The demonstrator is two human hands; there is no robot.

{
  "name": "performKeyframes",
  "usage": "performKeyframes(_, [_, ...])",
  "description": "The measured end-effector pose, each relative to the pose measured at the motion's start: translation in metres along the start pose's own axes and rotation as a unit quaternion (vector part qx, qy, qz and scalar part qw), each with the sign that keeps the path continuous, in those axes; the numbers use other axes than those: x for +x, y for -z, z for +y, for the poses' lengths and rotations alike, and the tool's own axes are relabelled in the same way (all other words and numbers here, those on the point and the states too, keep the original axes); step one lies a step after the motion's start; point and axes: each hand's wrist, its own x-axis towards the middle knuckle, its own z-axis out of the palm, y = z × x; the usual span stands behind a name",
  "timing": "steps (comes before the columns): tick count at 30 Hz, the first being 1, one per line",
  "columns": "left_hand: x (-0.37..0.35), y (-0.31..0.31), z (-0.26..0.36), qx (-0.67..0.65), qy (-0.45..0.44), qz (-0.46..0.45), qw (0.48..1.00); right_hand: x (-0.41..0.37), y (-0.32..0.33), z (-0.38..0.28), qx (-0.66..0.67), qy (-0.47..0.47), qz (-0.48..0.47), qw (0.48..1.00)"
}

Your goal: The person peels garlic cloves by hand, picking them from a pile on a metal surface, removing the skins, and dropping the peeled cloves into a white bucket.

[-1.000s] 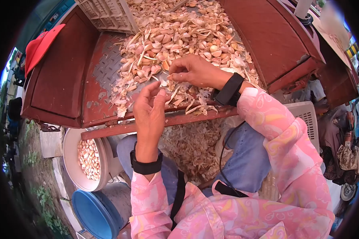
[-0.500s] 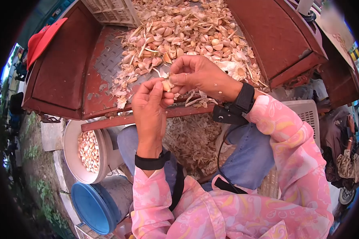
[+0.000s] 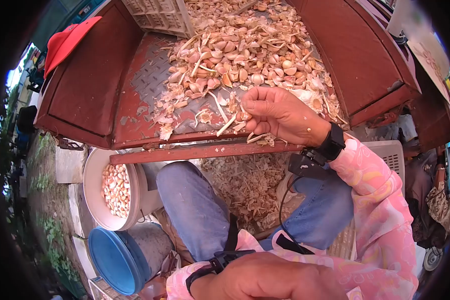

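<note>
My right hand (image 3: 280, 114) hovers over the front edge of a red metal cart bed, its thumb and fingers pinched together. A small pale bit shows at the fingertips, too small to name. Just beyond them lies a heap of garlic cloves (image 3: 257, 79) in their skins, mixed with dry husks and stalks. My left hand (image 3: 280, 277) is large and close at the bottom of the view, in front of my body. Its back faces me and the fingertips are hidden, so whatever it holds does not show.
To the left, a white bucket (image 3: 89, 192) holds peeled garlic cloves, with a blue-rimmed bucket (image 3: 120, 260) below it. A pale plastic crate (image 3: 160, 17) leans at the back of the cart. A red cap (image 3: 70, 42) hangs on its left wall. Husks (image 3: 250, 187) cover the ground between my knees.
My left hand has left the cart edge, where it held a garlic clove beside my right hand, and come down close to my body. The right hand stays pinched over the edge.
</note>
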Motion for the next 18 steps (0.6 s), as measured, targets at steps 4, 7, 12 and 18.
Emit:
performKeyframes(4, [0.004,-0.003,0.011,-0.041,0.037,-0.024,0.998,0.000,-0.001,0.003,-0.016,0.013,0.010,1.000])
performKeyframes(7, [-0.002,0.000,0.012,0.008,0.055,-0.033,0.998,0.000,-0.004,0.004,-0.027,0.016,0.016,0.999])
performKeyframes(12, [-0.004,0.005,0.012,0.007,0.056,-0.074,0.996,-0.004,-0.003,0.004,-0.060,0.011,0.016,0.998])
performKeyframes(18, [-0.001,0.006,0.018,0.031,0.054,-0.073,0.995,-0.005,-0.002,0.005,-0.074,0.002,-0.003,0.997])
